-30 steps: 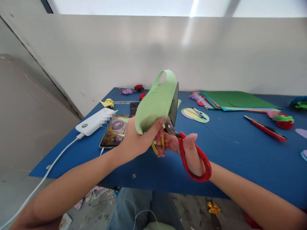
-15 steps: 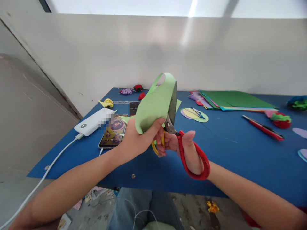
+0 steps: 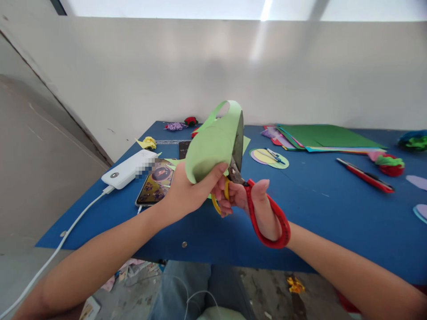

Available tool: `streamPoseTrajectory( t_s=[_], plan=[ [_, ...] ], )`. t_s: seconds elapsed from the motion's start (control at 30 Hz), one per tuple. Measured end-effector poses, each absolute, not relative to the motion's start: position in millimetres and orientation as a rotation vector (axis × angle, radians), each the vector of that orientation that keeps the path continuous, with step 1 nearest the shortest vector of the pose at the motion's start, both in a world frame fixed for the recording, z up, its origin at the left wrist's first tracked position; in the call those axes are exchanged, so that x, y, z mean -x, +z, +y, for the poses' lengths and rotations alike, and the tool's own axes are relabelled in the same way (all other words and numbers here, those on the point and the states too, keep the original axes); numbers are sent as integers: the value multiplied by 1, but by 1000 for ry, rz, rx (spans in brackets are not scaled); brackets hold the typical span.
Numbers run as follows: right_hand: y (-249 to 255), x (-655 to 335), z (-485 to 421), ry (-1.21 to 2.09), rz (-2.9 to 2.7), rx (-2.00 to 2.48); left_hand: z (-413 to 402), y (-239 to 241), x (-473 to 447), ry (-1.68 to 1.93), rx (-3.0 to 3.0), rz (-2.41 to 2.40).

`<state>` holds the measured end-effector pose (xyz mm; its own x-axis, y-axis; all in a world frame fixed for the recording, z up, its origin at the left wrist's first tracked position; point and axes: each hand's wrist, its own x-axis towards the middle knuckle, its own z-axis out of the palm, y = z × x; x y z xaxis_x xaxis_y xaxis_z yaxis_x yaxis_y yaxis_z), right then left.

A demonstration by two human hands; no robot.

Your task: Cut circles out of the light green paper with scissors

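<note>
A curled sheet of light green paper [image 3: 213,142] is gripped between the thumb and fingers of my left hand [image 3: 195,186], raised above the table. My right hand [image 3: 240,198] holds a pair of scissors [image 3: 268,218] with a red handle loop around the thumb and a yellow one at the fingers. The scissors' blades stand upright at the right edge of the paper, with the paper against them. My left thumb lies close to the blade pivot. Part of the paper's lower edge is hidden behind my left hand.
On the blue table [image 3: 316,200] lie a white power bank [image 3: 128,169], a phone [image 3: 155,182], paper ovals [image 3: 268,158], a red cutter [image 3: 367,175] and stacked coloured sheets [image 3: 330,138]. Crumpled paper flowers [image 3: 390,165] sit near the edges. A pale wall [image 3: 213,71] rises behind.
The view has shifted slightly. Both hands, the green paper and the scissors keep nearly the same pose, and the blades stay at the paper's right edge.
</note>
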<state>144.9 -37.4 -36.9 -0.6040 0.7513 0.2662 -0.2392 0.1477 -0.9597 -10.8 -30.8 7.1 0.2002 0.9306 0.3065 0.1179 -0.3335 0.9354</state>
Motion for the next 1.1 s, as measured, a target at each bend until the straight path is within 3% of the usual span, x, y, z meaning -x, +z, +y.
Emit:
streamPoseTrajectory(
  t_s=[1.1],
  plan=[
    [-41, -146, -36, 1605, -1518, 737, -25, 14, 23, 1007, -1749, 1014]
  ],
)
